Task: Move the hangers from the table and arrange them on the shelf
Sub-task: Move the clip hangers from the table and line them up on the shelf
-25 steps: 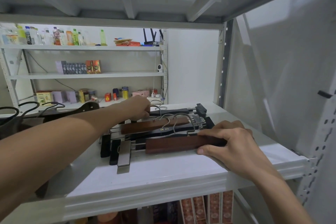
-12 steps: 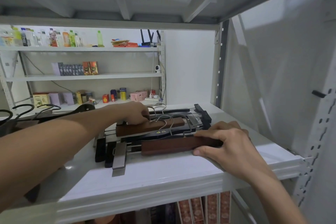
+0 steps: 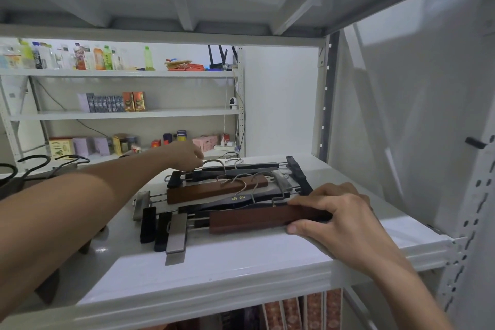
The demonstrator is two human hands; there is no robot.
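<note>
Hanger (image 3: 254, 218) — inside right grip (image 3: 338, 213) (shelf (image 3: 241, 270) edge)

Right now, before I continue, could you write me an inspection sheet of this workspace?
Surface: white metal shelf, glossy, carries the hangers.
Job's things: front brown hanger, second brown hanger and black hangers lie piled, hooks overlapping.
Clutter: black hooks at the left edge; their support is unclear.
Hands: left hand pinches a metal hook at the pile's back; right hand grips the front brown hanger's right end.
Cables: white cable hangs to a power strip on the far shelving.
Surroundings: far shelving holds bottles, boxes, a small white camera; patterned boxes stand below.
</note>
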